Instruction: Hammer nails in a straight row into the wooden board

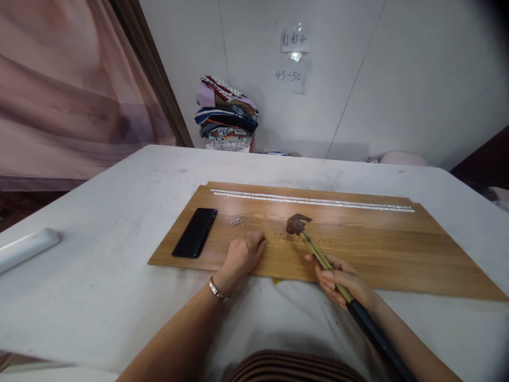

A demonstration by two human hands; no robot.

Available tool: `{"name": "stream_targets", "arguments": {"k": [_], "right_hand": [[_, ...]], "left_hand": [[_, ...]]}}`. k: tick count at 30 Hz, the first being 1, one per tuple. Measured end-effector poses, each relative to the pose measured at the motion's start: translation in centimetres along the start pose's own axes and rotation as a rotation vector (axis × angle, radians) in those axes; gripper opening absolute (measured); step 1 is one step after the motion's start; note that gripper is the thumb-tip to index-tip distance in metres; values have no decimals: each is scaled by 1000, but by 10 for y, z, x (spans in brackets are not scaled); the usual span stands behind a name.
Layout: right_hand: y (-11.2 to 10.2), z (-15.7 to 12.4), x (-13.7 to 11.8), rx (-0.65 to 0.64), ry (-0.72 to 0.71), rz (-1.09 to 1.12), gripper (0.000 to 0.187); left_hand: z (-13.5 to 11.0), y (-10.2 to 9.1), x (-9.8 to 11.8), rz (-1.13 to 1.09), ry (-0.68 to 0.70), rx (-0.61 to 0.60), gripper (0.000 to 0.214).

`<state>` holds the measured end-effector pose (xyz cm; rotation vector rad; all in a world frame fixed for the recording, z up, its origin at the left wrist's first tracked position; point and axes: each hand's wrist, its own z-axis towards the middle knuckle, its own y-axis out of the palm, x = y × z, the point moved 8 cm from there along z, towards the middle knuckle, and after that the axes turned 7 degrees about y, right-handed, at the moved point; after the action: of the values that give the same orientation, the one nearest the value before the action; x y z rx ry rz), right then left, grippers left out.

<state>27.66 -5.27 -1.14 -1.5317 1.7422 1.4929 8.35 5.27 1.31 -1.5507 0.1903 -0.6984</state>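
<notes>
My right hand (345, 281) is closed round the yellow shaft of a hammer (318, 252). Its rusty head (297, 224) sits low over a row of small dark dots on the wooden board (397, 249). My left hand (243, 253) rests on the board to the left of the hammer head, fingers curled under; whether it holds anything is hidden. A small pile of loose nails (238, 220) lies just beyond that hand. A black phone (194, 232) lies flat at the board's left end.
The board lies on a white table (99, 254). A long pale strip (314, 200) runs along the board's far edge. A white bar-shaped object (24, 248) lies at the table's left. Folded clothes (226, 114) are stacked by the wall behind.
</notes>
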Motion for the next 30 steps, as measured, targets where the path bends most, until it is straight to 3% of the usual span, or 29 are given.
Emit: {"name": "stream_targets", "arguments": {"k": [11,30], "right_hand": [[3,6,5,-15,25,-49,50],[4,9,-1,-31,0,-3,45]], "left_hand": [[2,2,0,16,31,58,20],[2,1,-3,23,-3,76,21]]}}
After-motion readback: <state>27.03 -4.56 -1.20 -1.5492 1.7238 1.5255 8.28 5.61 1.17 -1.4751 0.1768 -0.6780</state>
